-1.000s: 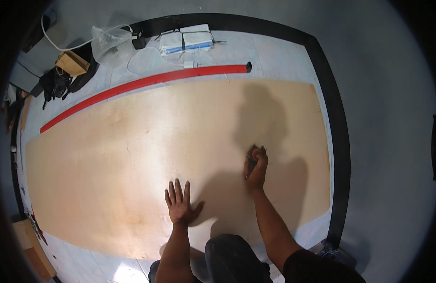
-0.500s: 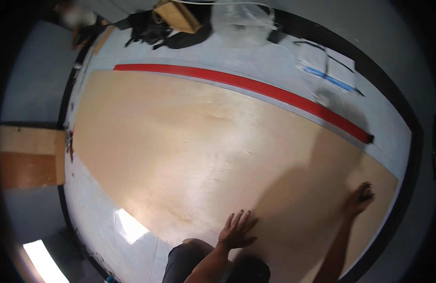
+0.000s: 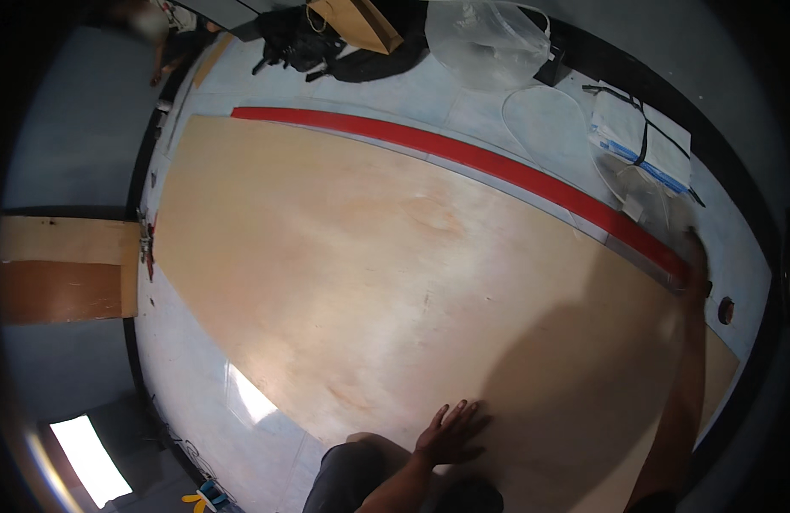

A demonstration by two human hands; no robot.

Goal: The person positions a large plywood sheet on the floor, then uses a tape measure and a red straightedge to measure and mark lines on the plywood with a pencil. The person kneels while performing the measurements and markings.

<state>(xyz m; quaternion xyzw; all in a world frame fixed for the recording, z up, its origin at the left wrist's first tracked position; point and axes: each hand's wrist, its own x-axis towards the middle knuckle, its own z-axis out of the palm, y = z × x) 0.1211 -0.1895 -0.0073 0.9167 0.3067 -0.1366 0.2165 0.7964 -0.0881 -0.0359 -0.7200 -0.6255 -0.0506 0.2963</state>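
Observation:
A large pale plywood sheet (image 3: 344,248) lies flat on the light floor. My left hand (image 3: 451,436) rests on its near edge beside my knees, fingers spread, holding nothing. Far to the right, my right hand (image 3: 694,263) reaches over the right end of a long red straight bar (image 3: 463,154), which lies along the sheet's far edge. Motion smears its fingers, so whether they grip the bar cannot be made out. Just right of that hand, a small dark roundish thing (image 3: 726,310) sits on the floor.
Beyond the bar lie a clear plastic bag (image 3: 489,43), a brown paper bag (image 3: 356,24), black bags (image 3: 297,43) and a strapped white-and-blue bundle (image 3: 641,141). Small tools (image 3: 146,244) lie by the left edge. A person (image 3: 177,51) is at the far left.
My right hand has moved away from me, from the sheet to the bar's end. The small dark thing it held now lies on the floor. My left hand still rests on the sheet.

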